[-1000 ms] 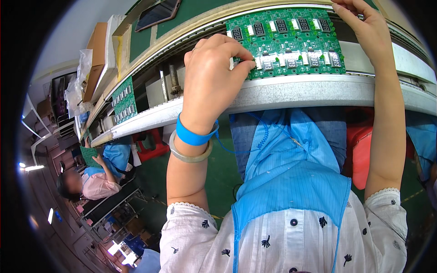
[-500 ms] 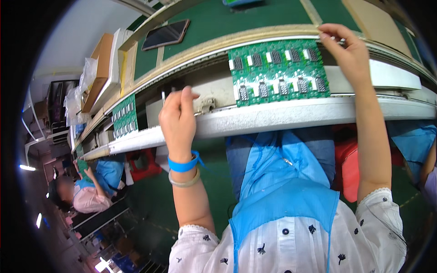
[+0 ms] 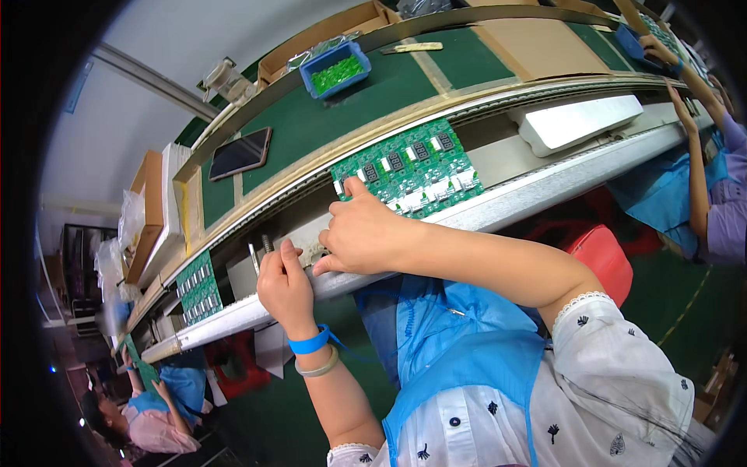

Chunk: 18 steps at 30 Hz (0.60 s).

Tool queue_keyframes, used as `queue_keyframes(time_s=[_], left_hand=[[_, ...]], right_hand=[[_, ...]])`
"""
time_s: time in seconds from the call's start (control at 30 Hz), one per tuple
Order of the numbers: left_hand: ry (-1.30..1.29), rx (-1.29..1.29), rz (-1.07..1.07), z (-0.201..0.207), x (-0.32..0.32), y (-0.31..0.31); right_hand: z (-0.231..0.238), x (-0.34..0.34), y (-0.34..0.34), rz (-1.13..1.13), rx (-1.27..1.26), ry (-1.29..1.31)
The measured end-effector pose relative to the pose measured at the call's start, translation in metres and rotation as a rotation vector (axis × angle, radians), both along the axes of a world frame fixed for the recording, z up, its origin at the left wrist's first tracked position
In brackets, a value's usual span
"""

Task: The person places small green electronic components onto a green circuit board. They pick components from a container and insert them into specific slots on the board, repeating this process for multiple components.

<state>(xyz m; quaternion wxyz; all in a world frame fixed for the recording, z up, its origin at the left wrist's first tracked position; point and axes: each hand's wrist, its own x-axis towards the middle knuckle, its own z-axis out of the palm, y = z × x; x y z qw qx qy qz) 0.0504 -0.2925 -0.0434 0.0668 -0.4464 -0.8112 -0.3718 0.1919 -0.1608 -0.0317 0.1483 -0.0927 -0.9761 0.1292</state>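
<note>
We have the green board (image 3: 408, 175) lying flat on the conveyor rail, just past the near lip, and our right hand (image 3: 362, 233) sits at its left edge, fingertips (image 3: 354, 187) touching the board's corner, grip loosely curled, pinching nothing we can make out. Our left hand (image 3: 284, 284) is right beside it, lower on the rail (image 3: 537, 191), fingers bent at a small metal bracket (image 3: 261, 251); whether that grip pinches anything, we cannot tell. Looks like we are seating or lining up the board at its station. Next we need a steady push or lift from that left edge, keeping it square to the rail. Further out: a second board (image 3: 198, 288) waits to the left, a phone (image 3: 240, 154) and a blue bin (image 3: 336, 70) lie on the tabletop (image 3: 311, 121), and co-workers sit at both ends.
</note>
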Motion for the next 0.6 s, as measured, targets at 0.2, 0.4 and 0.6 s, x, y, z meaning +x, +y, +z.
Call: queue_keyframes(time_s=[0.2, 0.4, 0.6], left_hand=[[0.026, 0.011, -0.029, -0.004, 0.001, 0.005], [0.064, 0.026, -0.035, -0.008, -0.005, -0.003], [0.076, 0.056, -0.047, -0.01, 0.001, 0.003]], right_hand=[[-0.002, 0.028, 0.012, -0.104, 0.048, -0.054], [-0.003, 0.09, 0.037, -0.246, 0.067, -0.018], [-0.002, 0.179, 0.079, -0.551, 0.061, -0.149]])
